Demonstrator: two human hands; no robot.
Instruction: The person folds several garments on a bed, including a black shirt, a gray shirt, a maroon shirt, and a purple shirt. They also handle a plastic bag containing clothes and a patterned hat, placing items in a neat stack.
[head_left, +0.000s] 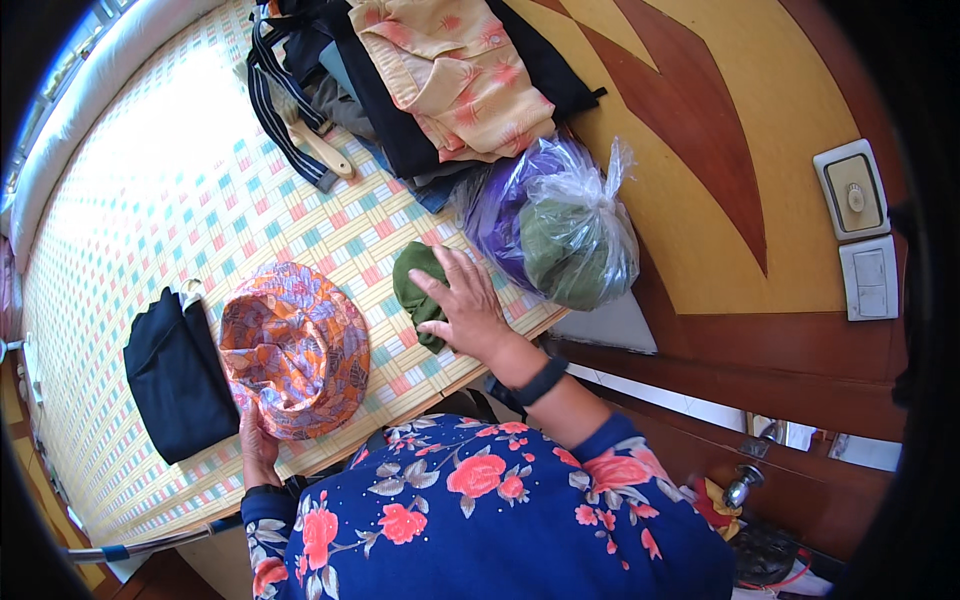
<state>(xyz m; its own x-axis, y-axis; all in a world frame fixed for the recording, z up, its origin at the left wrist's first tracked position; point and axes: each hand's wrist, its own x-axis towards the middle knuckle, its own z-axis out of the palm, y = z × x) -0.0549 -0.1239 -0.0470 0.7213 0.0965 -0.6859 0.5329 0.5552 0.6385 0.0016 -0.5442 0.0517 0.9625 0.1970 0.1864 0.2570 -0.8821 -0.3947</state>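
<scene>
An orange and purple leaf-patterned fabric hat (341, 352) lies on a woven-pattern mat, its hollow crown facing up. My left hand (259, 448) is at the lower left of its brim; whether the fingers grip it is hard to see. To the right, a small bundle of dark green cloth (415, 262) rests near the mat's front edge. My right hand (466, 304) lies over this bundle with thumb and fingers spread, touching it. Folded black cloth (176, 382) sits left of the hat, close to my left hand.
A knotted clear plastic bag (551, 225) holds purple and green items at the right edge. Behind it is a clothes pile topped by a folded peach shirt (457, 82). A wooden-handled brush (322, 150) and a striped strap (281, 142) lie beside it. Wall switches (870, 277) are far right.
</scene>
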